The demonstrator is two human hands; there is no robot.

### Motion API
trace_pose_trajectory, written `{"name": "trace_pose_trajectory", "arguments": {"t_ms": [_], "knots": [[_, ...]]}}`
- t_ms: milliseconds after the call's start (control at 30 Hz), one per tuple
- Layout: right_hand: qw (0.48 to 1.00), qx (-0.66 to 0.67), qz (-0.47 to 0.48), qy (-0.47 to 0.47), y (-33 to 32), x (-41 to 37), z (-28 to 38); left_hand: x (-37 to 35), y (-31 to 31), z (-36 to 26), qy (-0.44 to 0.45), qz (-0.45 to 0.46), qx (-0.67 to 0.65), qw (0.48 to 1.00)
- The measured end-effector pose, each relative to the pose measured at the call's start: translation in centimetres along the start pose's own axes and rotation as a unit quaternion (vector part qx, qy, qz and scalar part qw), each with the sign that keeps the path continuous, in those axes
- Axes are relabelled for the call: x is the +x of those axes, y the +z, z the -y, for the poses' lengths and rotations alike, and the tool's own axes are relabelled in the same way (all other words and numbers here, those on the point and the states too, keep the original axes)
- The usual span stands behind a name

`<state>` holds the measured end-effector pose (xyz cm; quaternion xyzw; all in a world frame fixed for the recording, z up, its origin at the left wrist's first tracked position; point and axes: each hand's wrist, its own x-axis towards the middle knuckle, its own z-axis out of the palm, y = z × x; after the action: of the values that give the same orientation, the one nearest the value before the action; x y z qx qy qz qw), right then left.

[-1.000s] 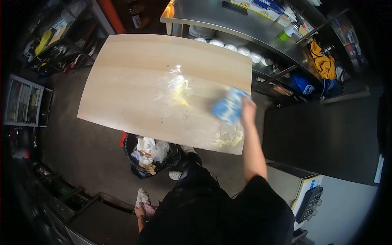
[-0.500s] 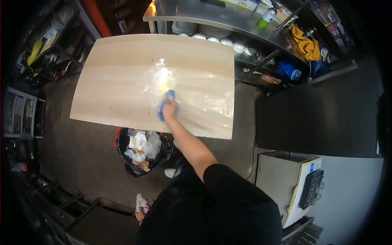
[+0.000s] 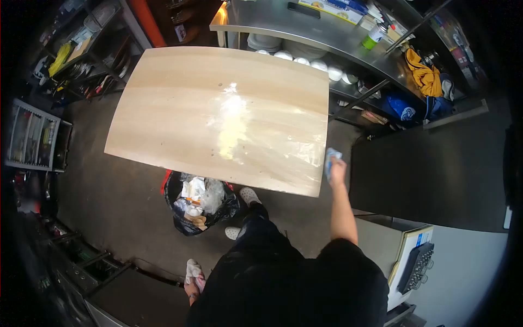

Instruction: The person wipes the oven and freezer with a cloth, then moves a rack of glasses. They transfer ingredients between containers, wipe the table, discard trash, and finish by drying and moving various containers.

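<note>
My right hand (image 3: pixel 337 169) is closed on a light blue cloth (image 3: pixel 332 158), just beyond the right edge of the pale wooden tabletop (image 3: pixel 180 109). Wet, shiny patches lie on the middle and right of that surface. Low at the left of my body, my left hand (image 3: pixel 191 287) holds a crumpled white and pink cloth (image 3: pixel 194 268), away from the tabletop.
A black-lined bin (image 3: pixel 177 210) full of waste stands under the tabletop's front edge. Behind is a steel counter (image 3: pixel 267 19) with a spray bottle (image 3: pixel 373 36) and bowls beneath. A dark cabinet (image 3: pixel 436 169) stands right, shelves at back left.
My right hand has moved right with the blue cloth, from the middle of the tabletop to past its right edge. The view has shifted slightly. My left hand still holds its cloth.
</note>
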<state>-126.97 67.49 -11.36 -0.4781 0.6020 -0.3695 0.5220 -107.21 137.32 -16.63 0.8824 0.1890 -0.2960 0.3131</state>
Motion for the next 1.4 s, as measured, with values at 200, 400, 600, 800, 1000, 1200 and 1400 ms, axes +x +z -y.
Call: {"name": "trace_pose_trajectory", "arguments": {"t_ms": [200, 400, 600, 800, 1000, 1200, 1400], "knots": [[0.953, -0.275, -0.028, -0.121, 18.2, -2.8, -0.9, 0.5, 0.2, -0.7, -0.021, -0.029, 0.056, 0.998], [0.974, -0.113, 0.168, -0.105, 31.7, -4.7, 1.0, 1.6, 0.3, -3.3, 0.009, -0.050, 0.088, 0.995], [0.978, -0.165, 0.087, -0.095, 9.0, 4.1, 8.4, -1.7, -0.8, -9.2, 0.059, -0.043, 0.038, 0.997], [0.989, -0.129, 0.066, -0.014, 4.9, 9.9, 1.9, 0.7, 0.1, -2.8, 0.026, -0.058, 0.053, 0.997], [0.947, -0.244, 0.175, -0.117, 25.9, -0.3, 0.2, -0.9, 0.9, -4.8, -0.007, -0.055, 0.088, 0.995], [0.966, 0.102, 0.219, 0.088, 28.1, -1.2, 5.2, -0.1, 0.7, -8.2, 0.046, -0.081, 0.062, 0.994], [0.994, 0.063, 0.072, -0.055, 9.3, 8.9, 10.7, -1.7, 0.8, -8.7, 0.025, -0.107, 0.027, 0.994]]}}
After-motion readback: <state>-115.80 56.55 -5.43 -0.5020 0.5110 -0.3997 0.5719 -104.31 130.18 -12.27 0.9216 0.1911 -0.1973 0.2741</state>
